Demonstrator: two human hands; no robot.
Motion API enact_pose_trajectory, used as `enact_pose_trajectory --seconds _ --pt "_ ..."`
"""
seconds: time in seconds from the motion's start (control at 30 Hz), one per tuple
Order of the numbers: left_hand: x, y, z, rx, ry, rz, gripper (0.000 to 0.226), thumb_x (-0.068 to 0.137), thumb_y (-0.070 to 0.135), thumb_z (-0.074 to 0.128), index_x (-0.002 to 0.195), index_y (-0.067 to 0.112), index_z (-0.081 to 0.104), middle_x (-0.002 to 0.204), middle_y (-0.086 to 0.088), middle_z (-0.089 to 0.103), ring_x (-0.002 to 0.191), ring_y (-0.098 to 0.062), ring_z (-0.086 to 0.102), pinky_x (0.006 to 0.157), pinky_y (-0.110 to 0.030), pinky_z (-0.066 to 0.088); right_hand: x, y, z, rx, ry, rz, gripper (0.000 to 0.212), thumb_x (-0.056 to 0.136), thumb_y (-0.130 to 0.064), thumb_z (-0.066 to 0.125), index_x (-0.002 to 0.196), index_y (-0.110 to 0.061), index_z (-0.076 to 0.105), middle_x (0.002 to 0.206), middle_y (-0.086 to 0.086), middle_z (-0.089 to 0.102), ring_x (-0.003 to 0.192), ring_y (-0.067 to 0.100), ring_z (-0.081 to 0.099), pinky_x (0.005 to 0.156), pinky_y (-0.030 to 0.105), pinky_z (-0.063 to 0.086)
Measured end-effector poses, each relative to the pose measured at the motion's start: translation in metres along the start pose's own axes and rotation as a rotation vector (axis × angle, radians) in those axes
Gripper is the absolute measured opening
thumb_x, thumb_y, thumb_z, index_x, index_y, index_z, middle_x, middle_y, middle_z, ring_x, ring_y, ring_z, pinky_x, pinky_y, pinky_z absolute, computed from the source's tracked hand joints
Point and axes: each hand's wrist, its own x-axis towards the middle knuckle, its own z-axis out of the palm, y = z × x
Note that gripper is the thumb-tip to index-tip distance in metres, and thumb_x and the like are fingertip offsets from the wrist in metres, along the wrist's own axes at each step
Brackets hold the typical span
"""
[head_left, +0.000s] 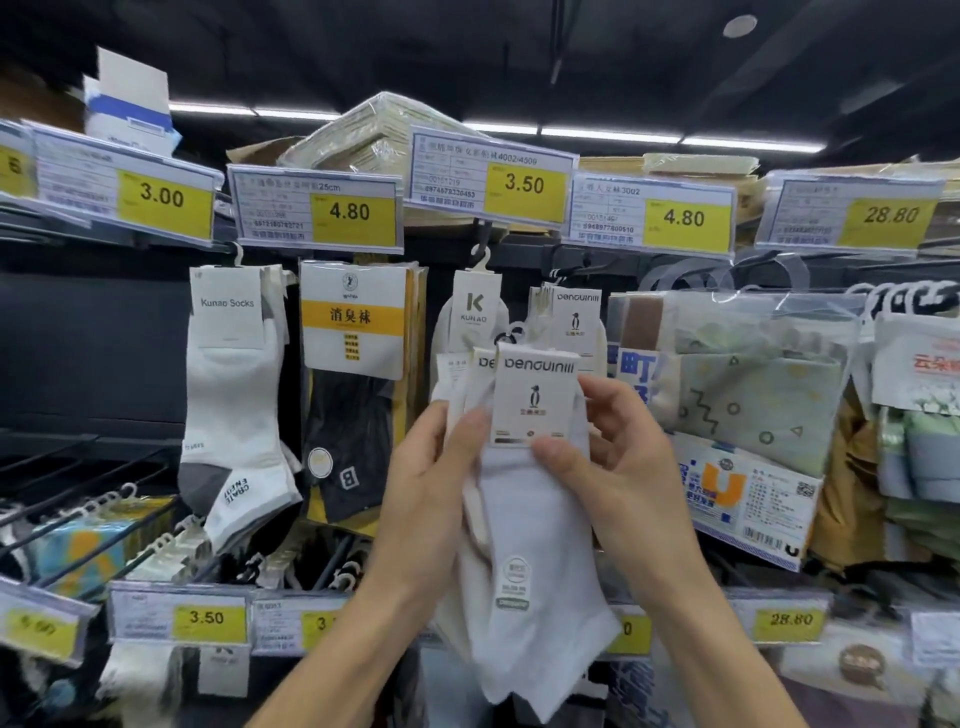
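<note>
The white socks (524, 519) are held up before the sock rack (519, 249), fanned apart; the left hand (431, 483) grips the stack, while the right hand (618, 457) pinches the front card, apparently for sorting.

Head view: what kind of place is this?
Probably a shop's sock aisle: yellow price labels run in rows, Kunao socks hang from a hook, and the held white penguin-logo socks bear a brand card.

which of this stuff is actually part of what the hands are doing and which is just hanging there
In hand: white penguin socks, gripped by left hand and right hand.
Just there: Kunao socks, black socks, patterned sock bag, price tags.
</note>
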Motion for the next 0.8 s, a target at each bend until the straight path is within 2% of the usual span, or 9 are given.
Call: enact_pose_trajectory --seconds 0.1,0.3,0.33,0.4,0.47,0.57,0.7,0.8 --pt "0.000 0.000 0.000 0.001 0.031 0.035 0.024 0.089 0.033 0.064 0.107 0.020 0.070 0.106 -0.008 0.076 0.096 -0.025 0.074 0.070 -0.026 0.060 -0.001 0.000 -0.001 0.032 0.007 -0.019 0.042 0.080 -0.017 0.076 0.109 -0.043 0.063 0.113 -0.007 0.072 0.102 0.012 0.071 0.076 0.021 0.058" --pt "-0.002 -0.004 0.000 0.022 0.101 0.034 0.030 0.091 0.043 0.060 0.095 0.014 0.067 0.100 -0.016 0.075 0.096 -0.038 0.071 0.082 -0.051 0.058 -0.006 0.000 -0.005 0.033 0.029 -0.022 0.041 0.079 -0.019 0.075 0.115 -0.034 0.063 0.113 -0.006 0.073 0.103 0.013 0.070 0.080 0.023 0.057" --pt "-0.002 -0.004 0.001 0.036 0.105 0.045 0.028 0.090 0.043 0.061 0.091 0.016 0.067 0.098 -0.016 0.075 0.094 -0.038 0.071 0.078 -0.051 0.059 -0.006 -0.001 -0.006 0.036 0.017 -0.018 0.039 0.080 -0.017 0.074 0.115 -0.032 0.064 0.113 -0.005 0.073 0.102 0.013 0.070 0.080 0.023 0.057" --pt "-0.003 -0.003 0.002 0.034 0.098 0.077 0.022 0.088 0.042 0.065 0.089 0.020 0.069 0.096 -0.012 0.076 0.088 -0.030 0.074 0.067 -0.037 0.060 -0.008 -0.003 -0.005 0.045 -0.034 -0.014 0.031 0.086 -0.014 0.070 0.112 -0.031 0.068 0.111 -0.004 0.074 0.101 0.013 0.071 0.078 0.021 0.057" --pt "-0.004 -0.003 0.004 0.000 0.082 0.092 0.017 0.088 0.038 0.067 0.092 0.022 0.070 0.098 -0.011 0.077 0.088 -0.026 0.075 0.066 -0.027 0.059 -0.011 -0.004 -0.002 0.036 -0.063 -0.025 0.025 0.092 -0.013 0.066 0.110 -0.031 0.070 0.108 -0.007 0.075 0.100 0.011 0.071 0.075 0.018 0.056" --pt "-0.004 -0.004 0.005 -0.025 0.076 0.099 0.013 0.089 0.032 0.068 0.098 0.022 0.070 0.102 -0.012 0.076 0.092 -0.028 0.075 0.068 -0.029 0.060 -0.014 -0.004 0.001 0.035 -0.046 -0.008 0.022 0.093 -0.018 0.063 0.110 -0.030 0.070 0.107 -0.009 0.075 0.098 0.008 0.071 0.074 0.016 0.055" --pt "-0.003 -0.006 0.001 0.015 0.100 0.104 0.018 0.089 0.034 0.070 0.102 0.022 0.069 0.107 -0.010 0.076 0.098 -0.029 0.073 0.077 -0.041 0.061 -0.010 -0.002 -0.004 0.073 -0.045 0.028 0.019 0.096 -0.018 0.061 0.112 -0.025 0.066 0.111 -0.003 0.074 0.102 0.015 0.071 0.080 0.024 0.057" --pt "-0.003 -0.005 -0.005 0.020 0.150 0.100 0.017 0.089 0.038 0.068 0.101 0.026 0.070 0.106 -0.005 0.076 0.096 -0.023 0.074 0.073 -0.034 0.059 0.008 -0.001 -0.018 0.085 0.111 0.041 0.019 0.093 -0.022 0.060 0.110 -0.030 0.065 0.109 -0.004 0.074 0.099 0.015 0.071 0.076 0.025 0.059"
